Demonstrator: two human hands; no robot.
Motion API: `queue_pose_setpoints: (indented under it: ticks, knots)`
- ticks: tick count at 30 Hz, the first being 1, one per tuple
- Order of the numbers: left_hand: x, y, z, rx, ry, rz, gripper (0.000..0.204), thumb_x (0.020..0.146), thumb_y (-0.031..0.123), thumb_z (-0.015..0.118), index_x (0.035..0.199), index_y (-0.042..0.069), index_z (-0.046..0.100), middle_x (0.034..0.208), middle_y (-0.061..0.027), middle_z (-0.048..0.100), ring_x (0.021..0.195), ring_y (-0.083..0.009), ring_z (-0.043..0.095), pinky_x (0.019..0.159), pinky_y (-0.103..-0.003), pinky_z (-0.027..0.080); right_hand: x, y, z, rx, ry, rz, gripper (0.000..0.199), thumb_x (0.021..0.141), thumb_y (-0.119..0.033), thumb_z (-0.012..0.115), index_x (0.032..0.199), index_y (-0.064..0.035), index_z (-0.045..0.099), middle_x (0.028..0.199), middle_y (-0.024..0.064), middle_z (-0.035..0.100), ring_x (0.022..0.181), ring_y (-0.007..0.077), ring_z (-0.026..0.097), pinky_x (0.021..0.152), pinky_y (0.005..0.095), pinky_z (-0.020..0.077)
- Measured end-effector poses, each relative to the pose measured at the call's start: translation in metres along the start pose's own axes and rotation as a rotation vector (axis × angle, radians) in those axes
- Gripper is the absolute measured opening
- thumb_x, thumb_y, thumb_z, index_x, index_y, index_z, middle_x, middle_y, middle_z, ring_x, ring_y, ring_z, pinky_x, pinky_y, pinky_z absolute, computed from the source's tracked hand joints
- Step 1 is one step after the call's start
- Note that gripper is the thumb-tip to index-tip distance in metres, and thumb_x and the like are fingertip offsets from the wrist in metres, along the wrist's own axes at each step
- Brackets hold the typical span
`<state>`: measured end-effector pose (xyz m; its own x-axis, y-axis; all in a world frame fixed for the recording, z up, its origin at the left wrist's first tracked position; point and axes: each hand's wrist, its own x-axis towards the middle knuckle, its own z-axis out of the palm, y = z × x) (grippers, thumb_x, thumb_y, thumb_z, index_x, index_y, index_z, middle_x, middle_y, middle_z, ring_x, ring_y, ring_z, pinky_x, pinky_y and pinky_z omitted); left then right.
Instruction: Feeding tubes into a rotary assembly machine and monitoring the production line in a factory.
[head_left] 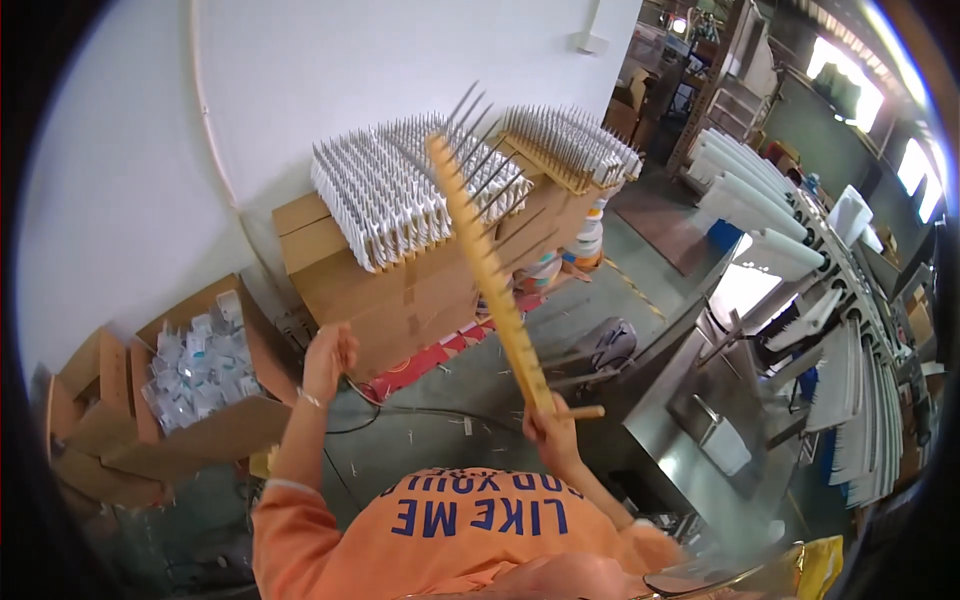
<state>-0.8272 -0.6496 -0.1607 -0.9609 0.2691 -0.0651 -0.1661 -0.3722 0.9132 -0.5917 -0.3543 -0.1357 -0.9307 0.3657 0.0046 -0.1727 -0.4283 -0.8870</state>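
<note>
A long yellow wooden strip with a row of metal spikes (480, 255) slants up across the middle of the view. My right hand (550, 425) is wrapped round its lower end. A short wooden piece (583, 412) sticks out sideways beside that hand. My left hand (335, 352) is raised in front of the large cardboard box, apart from the strip; its fingers are loosely curled, with nothing visible in them. On that box rests a dense block of spiked strips bearing white pieces (395, 185). A second spiked block (575, 145) lies farther right.
Large cardboard box (370, 310) stands against the white wall. At left, an open carton (270, 420) holds clear and white plastic pieces (200, 370). To the right are a metal worktable (660, 410) and a rack with long white pieces (780, 255). A cable (440, 410) crosses the floor.
</note>
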Motion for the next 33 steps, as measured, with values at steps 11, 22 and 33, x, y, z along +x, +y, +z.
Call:
queue_pose_setpoints:
  ticks: [11, 22, 33]
  knots:
    - [-0.010, -0.134, -0.012, -0.047, 0.312, -0.369, 0.015, 0.084, 0.020, 0.055, 0.088, 0.005, 0.057, 0.069, -0.0056, 0.060, 0.054, -0.0115, 0.053, 0.045, -0.024, 0.041, 0.462, -0.036, -0.084, -0.282, 0.264, -0.342, 0.020, 0.078, -0.010, 0.059, 0.068, -0.0089, 0.042, 0.056, -0.0035, 0.042, 0.046, 0.0050, 0.038, 0.040, 0.0212, 0.0271]
    - [0.145, -0.174, 0.059, 0.197, 0.340, -0.663, 0.025, 0.087, 0.021, 0.052, 0.100, 0.000, 0.056, 0.079, -0.0104, 0.061, 0.067, -0.0167, 0.058, 0.058, -0.029, 0.048, 0.659, 0.028, -0.229, -0.265, 0.320, 0.183, 0.015, 0.079, -0.016, 0.060, 0.073, -0.0076, 0.049, 0.057, 0.0003, 0.047, 0.043, 0.0095, 0.044, 0.036, 0.0210, 0.0321]
    - [0.172, -0.191, 0.031, 0.021, 0.377, -0.564, 0.022, 0.087, 0.019, 0.051, 0.101, 0.002, 0.053, 0.081, -0.0101, 0.060, 0.070, -0.0165, 0.058, 0.061, -0.029, 0.048, 0.775, 0.069, -0.296, 0.350, 0.536, -0.064, 0.009, 0.079, -0.009, 0.061, 0.084, -0.0053, 0.054, 0.069, 0.0033, 0.054, 0.058, 0.0158, 0.051, 0.047, 0.0260, 0.0403]
